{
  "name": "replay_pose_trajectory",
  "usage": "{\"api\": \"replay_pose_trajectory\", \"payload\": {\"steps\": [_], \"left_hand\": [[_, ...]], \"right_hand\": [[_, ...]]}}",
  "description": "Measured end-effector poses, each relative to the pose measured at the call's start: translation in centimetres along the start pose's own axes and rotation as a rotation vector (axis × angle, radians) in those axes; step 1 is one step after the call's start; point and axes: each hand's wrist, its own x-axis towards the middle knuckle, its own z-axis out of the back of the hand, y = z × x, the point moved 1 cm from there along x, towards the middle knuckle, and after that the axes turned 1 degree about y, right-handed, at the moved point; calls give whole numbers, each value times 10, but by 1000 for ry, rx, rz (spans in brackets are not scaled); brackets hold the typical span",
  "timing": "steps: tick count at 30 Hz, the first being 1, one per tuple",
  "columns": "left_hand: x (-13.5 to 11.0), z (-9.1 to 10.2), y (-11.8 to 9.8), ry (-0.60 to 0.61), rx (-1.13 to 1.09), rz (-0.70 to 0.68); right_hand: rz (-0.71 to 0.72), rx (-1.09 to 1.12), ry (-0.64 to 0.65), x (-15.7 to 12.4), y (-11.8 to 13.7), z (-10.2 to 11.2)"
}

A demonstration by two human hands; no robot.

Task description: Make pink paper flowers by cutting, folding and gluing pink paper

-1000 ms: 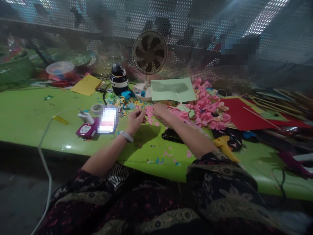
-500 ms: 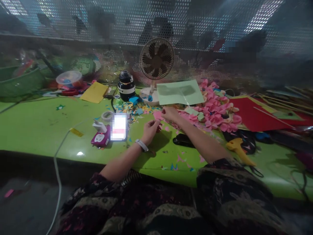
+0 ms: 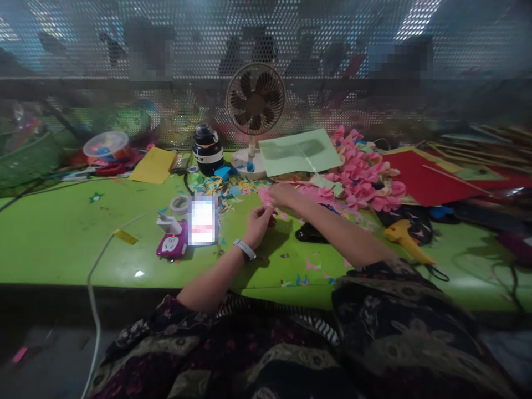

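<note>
A small piece of pink paper (image 3: 265, 194) is pinched between my two hands over the green table (image 3: 162, 271). My left hand (image 3: 260, 223), with a pale band on its wrist, holds the paper's lower edge with closed fingertips. From the right, my right hand (image 3: 281, 195) closes on the upper side of the same paper, its fingers partly hidden. Beneath my right forearm lies a black stapler-like tool (image 3: 311, 233). Coloured paper scraps (image 3: 226, 188) are scattered behind my hands. A heap of pink paper flowers (image 3: 361, 177) lies to the right.
A lit phone (image 3: 203, 220), a purple pouch (image 3: 171, 245) and a tape roll (image 3: 180, 204) lie left of my hands. A fan (image 3: 255, 102), a black bottle (image 3: 207, 152) and a pale green sheet (image 3: 299, 152) stand behind. A yellow glue gun (image 3: 405, 242) and red sheets (image 3: 432, 180) are right.
The camera view has shifted slightly. My right hand has come down closer to my left hand and covers more of the pink paper; both hands still hold it.
</note>
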Motion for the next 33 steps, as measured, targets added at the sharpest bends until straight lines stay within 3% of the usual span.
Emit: {"api": "replay_pose_trajectory", "payload": {"steps": [6,15,33], "left_hand": [[-3,1,1,28,78,-51],[-2,4,-1,-26,125,-51],[-5,5,-10,38,123,-91]], "right_hand": [[106,-45,4,-1,-8,-3],[227,-59,-30,-9,-7,0],[46,360,-63,-15,-36,4]]}}
